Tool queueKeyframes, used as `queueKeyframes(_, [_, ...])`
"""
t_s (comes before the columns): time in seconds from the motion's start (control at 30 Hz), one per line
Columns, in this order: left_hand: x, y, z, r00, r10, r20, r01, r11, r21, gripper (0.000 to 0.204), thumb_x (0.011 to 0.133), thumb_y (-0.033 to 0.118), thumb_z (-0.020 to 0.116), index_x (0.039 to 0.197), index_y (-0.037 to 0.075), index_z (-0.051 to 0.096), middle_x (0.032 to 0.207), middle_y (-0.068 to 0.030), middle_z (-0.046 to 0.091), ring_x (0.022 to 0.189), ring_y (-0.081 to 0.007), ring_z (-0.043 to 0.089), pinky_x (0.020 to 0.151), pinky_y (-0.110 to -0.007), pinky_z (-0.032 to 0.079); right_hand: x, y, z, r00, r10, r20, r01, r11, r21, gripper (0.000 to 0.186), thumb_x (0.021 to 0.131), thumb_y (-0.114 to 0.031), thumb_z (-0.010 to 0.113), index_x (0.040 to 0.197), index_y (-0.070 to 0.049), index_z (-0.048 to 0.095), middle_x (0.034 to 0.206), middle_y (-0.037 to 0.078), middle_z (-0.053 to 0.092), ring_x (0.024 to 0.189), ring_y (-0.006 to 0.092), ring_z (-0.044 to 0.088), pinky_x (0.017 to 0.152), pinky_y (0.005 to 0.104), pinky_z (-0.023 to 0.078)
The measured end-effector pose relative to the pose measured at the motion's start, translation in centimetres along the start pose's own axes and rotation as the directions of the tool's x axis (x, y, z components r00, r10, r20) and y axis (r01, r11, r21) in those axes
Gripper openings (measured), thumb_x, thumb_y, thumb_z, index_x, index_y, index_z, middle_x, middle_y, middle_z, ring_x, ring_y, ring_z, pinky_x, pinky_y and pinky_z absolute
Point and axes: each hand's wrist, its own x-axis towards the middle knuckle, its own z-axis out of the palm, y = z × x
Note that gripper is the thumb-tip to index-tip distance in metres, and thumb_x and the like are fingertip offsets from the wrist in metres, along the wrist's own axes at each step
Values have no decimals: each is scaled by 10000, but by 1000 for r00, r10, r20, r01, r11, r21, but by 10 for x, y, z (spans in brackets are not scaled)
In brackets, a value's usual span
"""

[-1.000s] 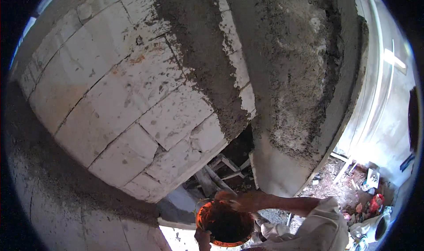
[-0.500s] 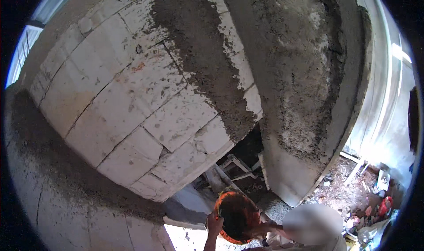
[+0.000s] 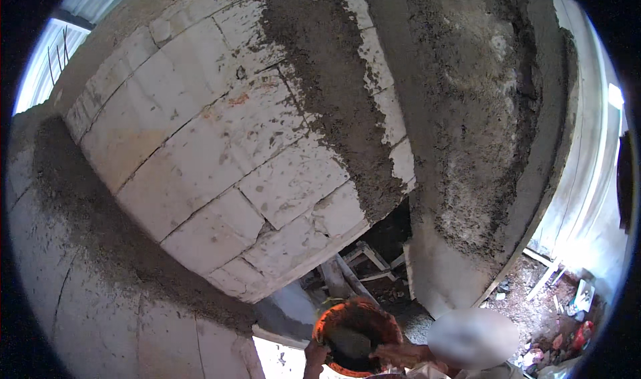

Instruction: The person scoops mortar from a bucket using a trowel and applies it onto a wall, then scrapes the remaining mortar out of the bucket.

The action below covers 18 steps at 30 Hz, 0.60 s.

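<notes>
I'm watching the orange bucket (image 3: 324,325) sitting near six o'clock, mouth facing me, long axis running away; left hand (image 3: 316,356) clasping its eight-o'clock rim, right hand (image 3: 395,356) meeting four o'clock, its grip unclear

Here's the pale block wall (image 3: 200,139) sweeping across my view, a rough band of grey mortar (image 3: 334,92) running down it! Right of that I've got a grey rendered section (image 3: 467,132), coarse through its middle. Dazzling light (image 3: 47,69) at upper left! Glare on the whitish wall (image 3: 594,179), far right, and below it, cluttered floor (image 3: 534,312) with red scraps (image 3: 582,335) among the debris.
</notes>
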Motion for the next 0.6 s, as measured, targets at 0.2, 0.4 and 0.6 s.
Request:
queueKeyframes(0.2, [-27,77,-6,992,8,-124,-21,994,-104,392,584,7,655,969,28,586,773,-43,616,670,-195,581,608,-348,489,-97,-161,80,748,-648,-146,615,758,-216,486,940,-460,453,1274,-107,428,763,21,558,496,105,497,435,240,452])
queueKeyframes(0.4, [-14,37,-23,979,85,-186,-113,983,-147,378,632,90,683,995,47,585,804,-72,631,713,-255,594,647,-389,494,-196,-336,205,-549,-824,138,264,-328,-907,348,913,-222,565,1180,-20,468,728,10,524,563,77,482,498,232,413])
queueKeyframes(0.6, [1,-12,-12,956,144,-257,-149,989,2,358,659,121,683,994,44,583,812,-80,634,725,-269,597,651,-398,494,-242,-484,240,-901,-40,432,-416,-209,-885,460,869,-311,626,1160,7,464,925,200,604,788,355,618,701,423,492])
